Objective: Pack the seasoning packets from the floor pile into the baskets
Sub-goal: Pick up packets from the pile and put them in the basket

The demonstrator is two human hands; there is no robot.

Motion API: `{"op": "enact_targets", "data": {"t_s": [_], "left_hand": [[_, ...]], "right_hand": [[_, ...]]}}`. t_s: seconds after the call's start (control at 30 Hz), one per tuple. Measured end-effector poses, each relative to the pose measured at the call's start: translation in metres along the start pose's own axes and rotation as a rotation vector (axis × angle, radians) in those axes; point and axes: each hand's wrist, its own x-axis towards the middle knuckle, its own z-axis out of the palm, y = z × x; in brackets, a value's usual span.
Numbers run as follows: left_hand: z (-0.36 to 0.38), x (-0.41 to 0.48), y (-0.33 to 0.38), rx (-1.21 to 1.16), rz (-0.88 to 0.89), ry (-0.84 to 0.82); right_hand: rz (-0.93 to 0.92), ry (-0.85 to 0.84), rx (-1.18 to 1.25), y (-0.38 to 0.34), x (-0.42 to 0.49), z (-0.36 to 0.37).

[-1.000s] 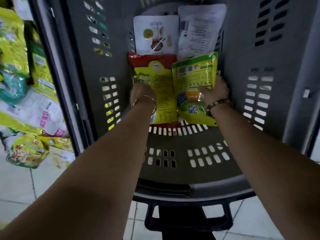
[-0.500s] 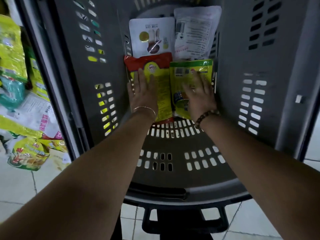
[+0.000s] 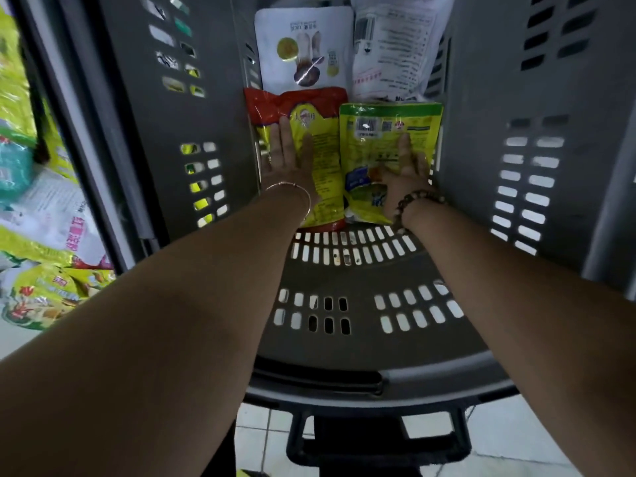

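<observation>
At twelve o'clock in the basket [image 3: 344, 342], packets [image 3: 385, 132] are pressed by the flat left hand [image 3: 287, 156] and right hand [image 3: 406, 165]. Light, limp, slick; edges are probably best pinched.

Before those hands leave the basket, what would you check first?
1. Red-and-yellow foil packet pressed down by flat left hand: ok.
2. Green-and-yellow foil packet pressed down by flat right hand: ok.
3. White mushroom-picture packet and white text-printed packet inside grey slotted plastic basket: ok.
4. Bare basket floor nearer the person for more packets: ok.
5. Floor pile of packets outside, at left, not yet packed: not ok.
</observation>
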Motion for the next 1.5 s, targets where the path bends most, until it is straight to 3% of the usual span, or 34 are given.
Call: {"op": "enact_targets", "data": {"t_s": [0.17, 0.27, 0.43, 0.57, 0.7, 0.87, 1.07, 1.23, 1.5], "left_hand": [[-0.048, -0.017, 0.005, -0.334, -0.025, -0.082], [-0.079, -0.042, 0.003, -0.515, 0.008, -0.024], [-0.127, -0.113, -0.010, -0.639, 0.207, 0.101], [-0.150, -0.179, -0.053, -0.766, 0.327, 0.254], [-0.153, -0.230, -0.128, -0.855, 0.254, 0.472], [-0.118, -0.255, -0.215, -0.928, 0.083, 0.482], [-0.058, -0.264, -0.306, -0.997, -0.111, 0.481], [0.001, -0.255, -0.349, -0.953, -0.217, 0.405], [0.103, -0.176, -0.358, -0.990, -0.331, 0.106]], "right_hand": [[0.083, 0.058, 0.219, -0.022, -0.027, -0.020], [0.077, 0.163, 0.272, -0.034, -0.052, -0.032], [0.026, 0.356, 0.288, -0.056, -0.099, -0.055], [-0.093, 0.487, 0.241, -0.086, -0.146, -0.063], [-0.212, 0.597, 0.265, -0.138, -0.189, -0.066], [-0.451, 0.677, 0.270, -0.225, -0.227, -0.058], [-0.580, 0.614, 0.282, -0.328, -0.236, -0.015], [-0.389, 0.436, 0.289, -0.372, -0.203, 0.038], [-0.098, 0.202, 0.316, -0.359, -0.087, 0.117]]}}
